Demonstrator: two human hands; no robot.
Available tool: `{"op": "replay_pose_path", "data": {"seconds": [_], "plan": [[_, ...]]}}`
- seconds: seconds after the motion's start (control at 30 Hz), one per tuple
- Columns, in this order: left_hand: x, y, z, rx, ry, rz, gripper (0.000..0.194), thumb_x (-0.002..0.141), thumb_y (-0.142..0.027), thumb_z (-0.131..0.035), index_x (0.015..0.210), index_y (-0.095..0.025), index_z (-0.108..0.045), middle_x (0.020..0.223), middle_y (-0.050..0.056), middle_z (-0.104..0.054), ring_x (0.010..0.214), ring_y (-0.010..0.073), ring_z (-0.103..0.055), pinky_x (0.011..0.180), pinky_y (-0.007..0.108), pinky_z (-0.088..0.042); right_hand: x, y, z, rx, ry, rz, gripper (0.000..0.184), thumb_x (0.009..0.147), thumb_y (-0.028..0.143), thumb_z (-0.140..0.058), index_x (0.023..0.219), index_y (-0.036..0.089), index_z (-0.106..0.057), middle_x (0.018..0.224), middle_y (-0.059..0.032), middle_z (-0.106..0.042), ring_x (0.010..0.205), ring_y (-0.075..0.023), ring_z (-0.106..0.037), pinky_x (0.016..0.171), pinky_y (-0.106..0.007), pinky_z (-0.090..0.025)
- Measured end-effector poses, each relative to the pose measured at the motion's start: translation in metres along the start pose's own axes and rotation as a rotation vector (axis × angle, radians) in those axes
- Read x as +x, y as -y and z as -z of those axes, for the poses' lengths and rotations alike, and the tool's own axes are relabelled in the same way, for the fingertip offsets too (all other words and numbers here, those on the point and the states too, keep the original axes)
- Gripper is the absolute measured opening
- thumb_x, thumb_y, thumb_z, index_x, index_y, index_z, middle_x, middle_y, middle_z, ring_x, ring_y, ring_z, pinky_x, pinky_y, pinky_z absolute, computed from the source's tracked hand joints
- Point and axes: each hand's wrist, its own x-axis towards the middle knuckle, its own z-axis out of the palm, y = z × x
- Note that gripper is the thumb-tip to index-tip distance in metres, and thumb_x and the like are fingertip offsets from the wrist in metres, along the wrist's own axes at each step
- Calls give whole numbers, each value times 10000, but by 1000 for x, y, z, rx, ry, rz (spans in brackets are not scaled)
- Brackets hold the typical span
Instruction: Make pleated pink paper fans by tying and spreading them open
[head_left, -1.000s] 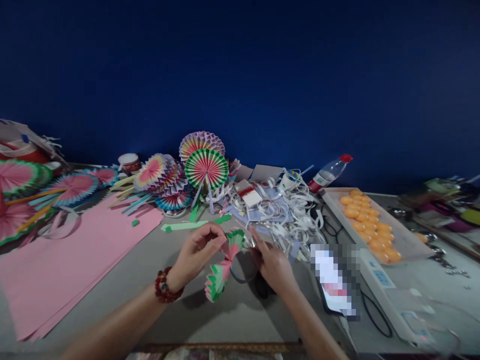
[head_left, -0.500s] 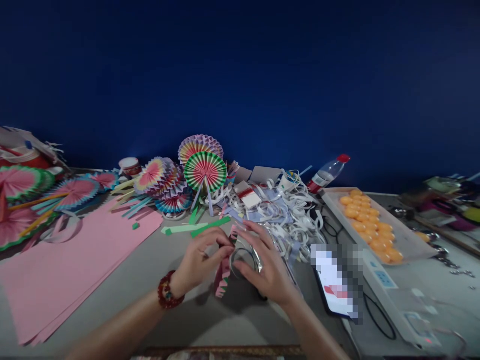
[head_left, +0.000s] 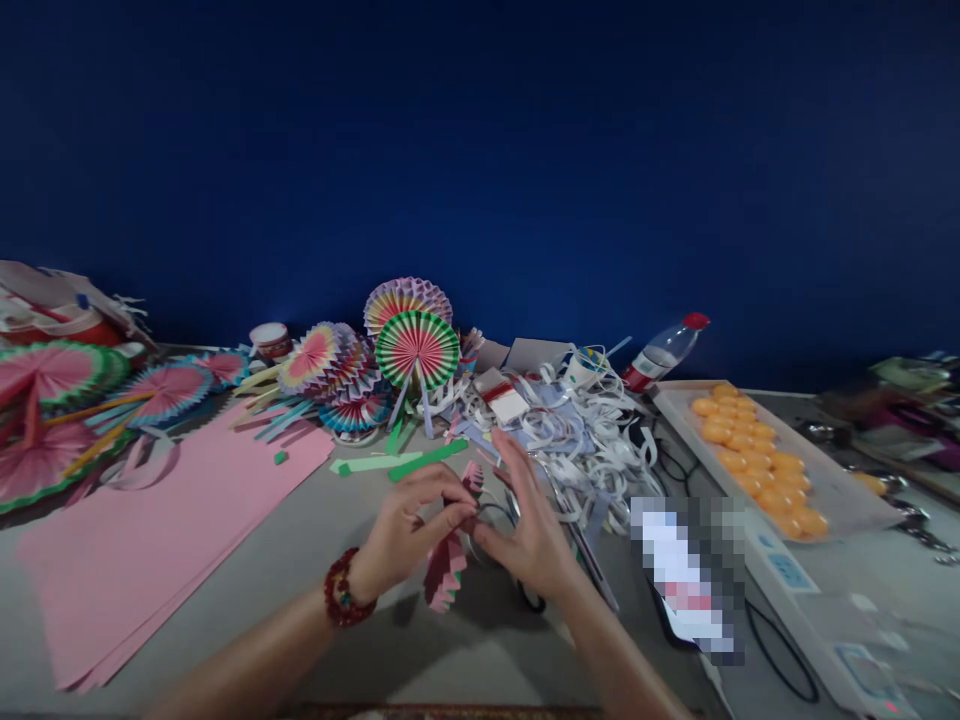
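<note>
My left hand [head_left: 420, 522], with a red beaded bracelet on its wrist, pinches the middle of a pleated pink paper strip [head_left: 448, 578] with green edging. The folds stick out above and below my fingertips. Close by on the right, my right hand [head_left: 529, 530] has its fingers raised and apart, its thumb tip near the pinched spot. Whether that thumb touches the paper I cannot tell. Behind the hands lies a ring-shaped thing [head_left: 491, 508], partly hidden. Green paper strips [head_left: 427, 459] rest on the table just beyond.
Pink paper sheets [head_left: 150, 560] lie left. Finished paper fans [head_left: 417, 348] stand at the back near a heap of white paper strips [head_left: 607, 440]. On the right are a bottle [head_left: 664, 352], a phone [head_left: 679, 590], a tray [head_left: 847, 490] of orange balls and a power strip [head_left: 795, 580].
The pleated strip has spread a little wider below my left fingers. My right hand's fingers have lifted more upright, its thumb still by the left fingertips. The whole view has shifted slightly.
</note>
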Motion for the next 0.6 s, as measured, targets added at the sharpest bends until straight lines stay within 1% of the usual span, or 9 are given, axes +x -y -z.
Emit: {"op": "replay_pose_path", "data": {"seconds": [0.07,0.13,0.17,0.23,0.37,0.43,0.5,0.57,0.6], "plan": [[-1,0,0,4,-12,-5,128,926,-228,-636,851,-182,-730,794,56,-693,786,179,-635,734,276,-490,-2,-6,-4,160,65,-100,991,801,318,-715,1574,313,-94,1619,-122,-224,1427,-318,-363,1081,-496,-440],[-2,-1,0,5,-18,-5,122,920,-225,-644,852,-182,-735,802,59,-697,798,184,-640,739,280,-496,-4,-9,-10,330,100,-179,1049,786,309,-737,1574,331,-46,1586,-146,-294,1293,-281,-528,1019,-466,-496],[-2,-1,0,2,-19,-7,121,920,-221,-644,852,-181,-736,804,61,-698,801,186,-642,741,283,-499,-5,-9,-12,397,100,-198,1050,785,300,-739,1573,336,-46,1556,-151,-343,1220,-257,-582,988,-447,-518],[-2,-2,0,-7,-19,-15,116,924,-207,-633,873,-184,-734,818,61,-701,815,188,-645,755,289,-502,-6,-8,-16,468,75,-196,1022,789,277,-729,1571,340,-74,1505,-147,-407,1138,-223,-619,957,-415,-534],[-3,2,0,22,-39,-8,109,908,-208,-653,999,-215,-714,949,64,-693,921,202,-632,838,315,-496,-4,-4,-18,461,-5,-141,922,799,236,-690,1561,323,-179,1461,-135,-444,1140,-222,-613,980,-410,-521],[-5,7,0,51,-77,52,215,896,-246,-667,1110,-227,-677,1084,83,-654,982,216,-611,873,336,-490,-2,-4,-17,447,-40,-118,860,821,250,-681,1548,317,-225,1438,-131,-468,1137,-230,-617,967,-413,-532],[-7,12,2,39,-109,159,329,898,-297,-658,1218,-232,-614,1212,105,-601,1042,230,-593,894,350,-488,-2,-4,-16,424,-77,-105,815,849,271,-678,1539,319,-246,1426,-128,-480,1144,-237,-615,950,-411,-546],[-10,16,5,-9,-85,291,357,910,-359,-630,1237,-222,-586,1245,110,-595,1073,238,-590,903,353,-488,-2,-4,-15,381,-113,-96,786,873,283,-674,1534,321,-252,1429,-130,-479,1156,-241,-608,957,-413,-547],[-12,17,7,-28,-37,350,334,917,-395,-611,1193,-208,-603,1198,101,-622,1049,236,-600,886,342,-491,-2,-3,-14,350,-133,-87,774,882,288,-671,1533,321,-254,1434,-131,-476,1167,-242,-602,967,-414,-543]]}}
